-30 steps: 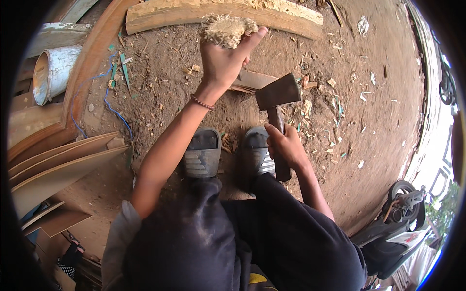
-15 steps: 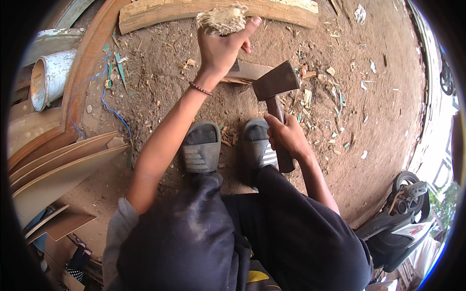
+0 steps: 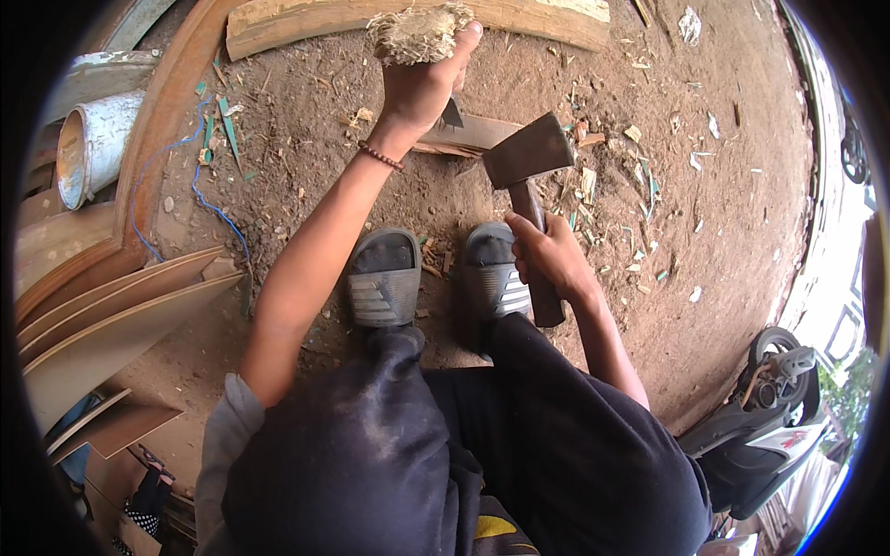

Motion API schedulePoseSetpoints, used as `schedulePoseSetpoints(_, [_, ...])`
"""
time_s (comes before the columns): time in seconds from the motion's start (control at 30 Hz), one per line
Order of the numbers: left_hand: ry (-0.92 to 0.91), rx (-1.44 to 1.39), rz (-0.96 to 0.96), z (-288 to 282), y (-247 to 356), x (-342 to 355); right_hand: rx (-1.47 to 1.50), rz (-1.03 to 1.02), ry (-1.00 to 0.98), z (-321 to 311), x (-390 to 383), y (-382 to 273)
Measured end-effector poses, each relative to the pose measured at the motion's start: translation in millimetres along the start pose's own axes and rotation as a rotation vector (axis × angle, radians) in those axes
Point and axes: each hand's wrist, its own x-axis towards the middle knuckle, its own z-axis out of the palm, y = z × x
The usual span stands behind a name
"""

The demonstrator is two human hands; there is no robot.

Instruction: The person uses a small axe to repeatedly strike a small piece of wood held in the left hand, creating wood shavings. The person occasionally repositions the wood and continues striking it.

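Observation:
My left hand (image 3: 419, 93) is closed round a chisel, whose frayed, pale wooden handle end (image 3: 419, 35) sticks out above my fist. Its dark metal blade (image 3: 451, 114) shows below the fingers, beside a curved piece of wood (image 3: 471, 132) on the ground. In my right hand (image 3: 549, 250) is a hatchet with a broad dark head (image 3: 530, 151) and a brown wooden handle. The hatchet head is raised above the ground, to the right of the chisel and partly in front of the curved wood.
A long, thick curved timber (image 3: 315, 28) lies at the far side. Wood chips (image 3: 588, 185) and green slivers litter the dirt. To the left are a blue string (image 3: 219, 215), a rusty white bucket (image 3: 100, 148) and leaning boards (image 3: 120, 315). A motorbike (image 3: 765, 426) stands at the right.
My left hand has shifted a little left with the chisel and tilted, so more of the frayed end and the blade shows. My right hand and the hatchet have barely moved.

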Motion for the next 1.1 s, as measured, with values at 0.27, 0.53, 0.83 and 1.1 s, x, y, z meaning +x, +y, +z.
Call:
schedulePoseSetpoints(0.27, [0.026, 0.124, 0.022, 5.8, 9.8, -3.1, -0.021, -0.006, 0.016, 0.5, 1.3, 1.4])
schedulePoseSetpoints(0.53, [0.043, -0.024, -0.009, 6.8, 6.7, -4.2, -0.019, 0.003, -0.005, -0.7, 3.7, 5.4])
schedulePoseSetpoints(0.83, [0.044, 0.047, 0.035, 6.7, 2.8, -5.9, -0.029, -0.023, -0.005, -0.9, 2.1, 3.1])
schedulePoseSetpoints(1.1, [0.011, 0.1, 0.046, 8.0, 5.3, -8.6, -0.023, -0.013, -0.004, 0.0, 2.3, 3.3])
